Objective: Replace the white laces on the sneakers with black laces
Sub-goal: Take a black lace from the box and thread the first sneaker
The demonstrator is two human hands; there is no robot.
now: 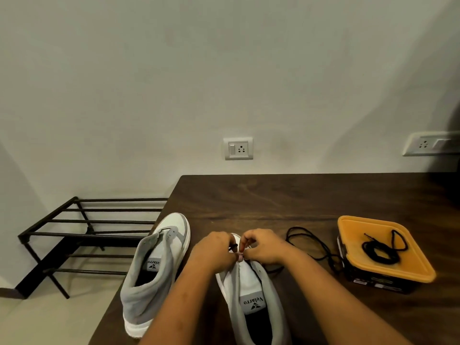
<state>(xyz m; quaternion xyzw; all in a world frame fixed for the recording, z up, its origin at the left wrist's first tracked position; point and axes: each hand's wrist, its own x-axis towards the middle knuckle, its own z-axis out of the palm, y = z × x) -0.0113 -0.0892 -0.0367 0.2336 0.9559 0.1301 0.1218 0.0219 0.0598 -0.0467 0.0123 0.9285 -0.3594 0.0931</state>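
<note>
Two grey and white sneakers stand on the dark wooden table. The left sneaker has no lace in it. Both my hands work at the front eyelets of the right sneaker. My left hand pinches the black lace near its tip. My right hand pinches the same black lace, whose loose length trails off to the right across the table. A second black lace lies coiled on the orange lid. My hands hide the toe of the right sneaker.
An orange-lidded dark box stands at the right of the table. A black metal shoe rack stands on the floor to the left, below the table's edge. The wall behind carries two sockets.
</note>
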